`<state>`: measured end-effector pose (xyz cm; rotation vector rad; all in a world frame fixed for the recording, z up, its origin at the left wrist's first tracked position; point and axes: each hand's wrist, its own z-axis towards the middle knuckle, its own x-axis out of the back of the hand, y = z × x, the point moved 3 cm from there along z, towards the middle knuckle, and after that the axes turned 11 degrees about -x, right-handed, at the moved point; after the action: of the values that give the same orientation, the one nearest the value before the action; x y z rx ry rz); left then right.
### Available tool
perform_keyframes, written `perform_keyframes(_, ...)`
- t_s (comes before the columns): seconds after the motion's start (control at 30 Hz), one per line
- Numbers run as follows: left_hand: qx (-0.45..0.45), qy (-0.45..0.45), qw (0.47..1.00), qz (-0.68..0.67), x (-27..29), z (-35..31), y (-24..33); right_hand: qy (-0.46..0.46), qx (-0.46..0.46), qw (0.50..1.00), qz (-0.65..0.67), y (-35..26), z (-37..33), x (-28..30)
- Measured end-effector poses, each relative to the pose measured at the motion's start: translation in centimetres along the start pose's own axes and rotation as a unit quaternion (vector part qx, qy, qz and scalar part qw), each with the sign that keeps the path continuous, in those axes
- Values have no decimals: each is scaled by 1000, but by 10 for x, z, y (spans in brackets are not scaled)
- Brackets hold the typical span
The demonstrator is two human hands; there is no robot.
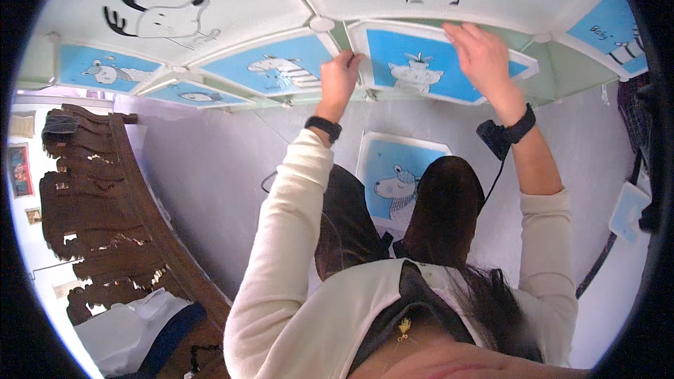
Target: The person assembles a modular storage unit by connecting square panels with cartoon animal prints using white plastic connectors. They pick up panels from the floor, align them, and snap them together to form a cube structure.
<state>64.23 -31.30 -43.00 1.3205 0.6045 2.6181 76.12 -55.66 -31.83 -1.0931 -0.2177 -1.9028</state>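
Observation:
A blue panel with a white border and a cat-like drawing sits tilted at the front of a storage cabinet, partly out from the pale green frame. At the panel's left edge, my left hand is closed, thumb and forefinger pinched together. My right hand lies across the panel's upper right part with its fingers stretched out toward the top edge. Left of that, a blue zebra panel is set in the frame. Between my knees, another blue panel with an animal drawing lies on the floor.
White top panels with a deer drawing cover the cabinet, joined by a round white connector. A carved brown wooden railing runs along the left. Black wristbands are on both wrists; a black device with a cable hangs at the right one.

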Motion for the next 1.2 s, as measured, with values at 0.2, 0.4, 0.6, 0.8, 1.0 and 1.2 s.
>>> perform_keyframes(0.2,40,166,984,-56,54,-7,40,-11,-2,1000,8,-1,0,3)
perform_keyframes(0.4,-55,222,973,23,93,29,47,1,16,1000,-3,-8,1,6)
perform_keyframes(0.6,-70,224,962,139,92,31,50,21,49,999,6,-9,4,8)
perform_keyframes(0.8,-71,184,974,111,84,29,45,39,89,995,22,-4,8,3)
perform_keyframes(1.0,-119,179,972,97,91,35,41,33,116,992,28,-7,12,2)
perform_keyframes(1.2,-159,173,969,78,99,42,36,52,146,987,45,-12,15,-4)
